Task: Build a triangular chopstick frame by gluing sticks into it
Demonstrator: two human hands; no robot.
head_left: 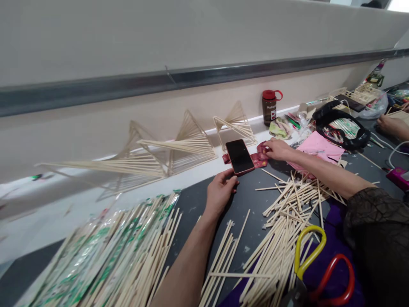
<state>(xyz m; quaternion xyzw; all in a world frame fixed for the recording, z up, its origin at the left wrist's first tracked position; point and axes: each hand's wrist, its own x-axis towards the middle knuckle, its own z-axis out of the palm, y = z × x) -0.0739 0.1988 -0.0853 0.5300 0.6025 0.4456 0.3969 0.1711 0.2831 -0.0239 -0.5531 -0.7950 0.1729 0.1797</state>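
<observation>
My left hand (220,190) grips the near corner of a phone in a red case (239,157), holding it tilted with its dark screen up. My right hand (278,149) reaches past it, fingers curled on a red strap or wrapper (259,158) that lies under and beside the phone. Loose wooden sticks (287,204) lie scattered on the dark table between my forearms.
Fan-shaped stick structures (179,149) stand along the white ledge. Wrapped chopsticks (111,251) are heaped at front left. Scissors with yellow and red handles (316,268) lie at front right. A brown jar (269,107), pink paper (318,147), a black strap (341,123) and another person's hand (391,125) are at right.
</observation>
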